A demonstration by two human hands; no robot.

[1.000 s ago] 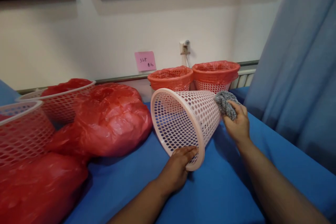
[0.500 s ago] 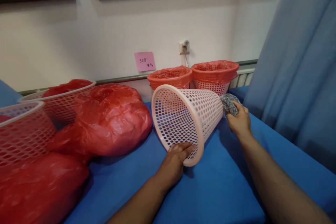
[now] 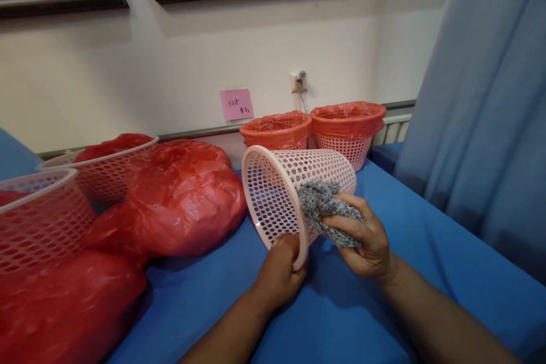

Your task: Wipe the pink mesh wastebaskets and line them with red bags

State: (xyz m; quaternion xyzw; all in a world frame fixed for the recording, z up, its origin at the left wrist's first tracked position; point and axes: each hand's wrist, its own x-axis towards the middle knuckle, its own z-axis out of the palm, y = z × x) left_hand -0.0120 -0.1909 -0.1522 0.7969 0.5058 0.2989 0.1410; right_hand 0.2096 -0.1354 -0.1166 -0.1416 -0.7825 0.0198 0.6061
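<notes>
And here comes your right hand point(image 3: 369, 239), bringing the cloth point(image 3: 319, 202) back from the basket's point(image 3: 328, 165) base end to just behind its rim point(image 3: 294, 193)! Those right fingers are bunched around the cloth, which touches the outer wall; the basket, tipped sideways, lies at ten o'clock from them. Your left hand point(image 3: 279, 273) grips the rim near five o'clock, fingers curled inside. A red bag point(image 3: 196, 199) sits at nine o'clock from the basket, a lined bin point(image 3: 347, 119) at one.
</notes>
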